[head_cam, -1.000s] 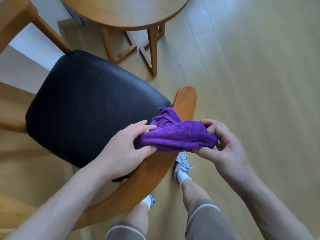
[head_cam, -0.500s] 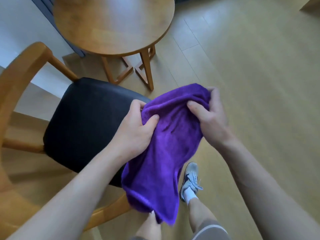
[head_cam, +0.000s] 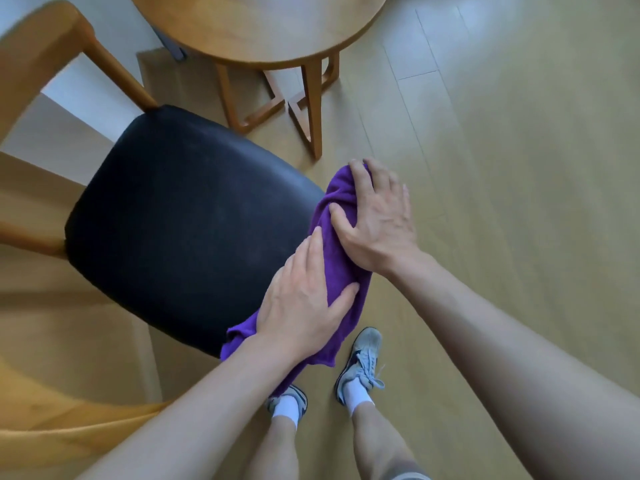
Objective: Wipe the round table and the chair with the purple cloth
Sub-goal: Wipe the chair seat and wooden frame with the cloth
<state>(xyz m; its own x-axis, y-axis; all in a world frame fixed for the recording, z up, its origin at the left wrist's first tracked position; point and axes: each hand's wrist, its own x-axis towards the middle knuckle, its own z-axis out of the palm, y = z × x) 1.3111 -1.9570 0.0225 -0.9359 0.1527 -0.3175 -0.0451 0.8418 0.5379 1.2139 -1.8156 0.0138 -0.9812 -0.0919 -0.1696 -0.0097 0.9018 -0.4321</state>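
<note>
The purple cloth (head_cam: 337,251) is draped along the right edge of the chair, covering its wooden armrest. My left hand (head_cam: 304,303) presses flat on the cloth's near part, thumb spread. My right hand (head_cam: 377,216) lies on the cloth's far part, fingers curled over its top end. The chair's black padded seat (head_cam: 187,223) spreads to the left of the cloth, inside a light wooden frame (head_cam: 45,50). The round wooden table (head_cam: 263,26) stands beyond the chair at the top of the view.
The table's wooden legs (head_cam: 311,109) stand on the pale plank floor just past the chair. My two feet in grey sneakers (head_cam: 360,362) are on the floor below the cloth. A white wall (head_cam: 90,88) runs behind the chair at the left.
The cloth was bunched on the armrest, then lifted and spread open between both hands; now it lies draped along the chair's right edge with both hands pressing down on it.
</note>
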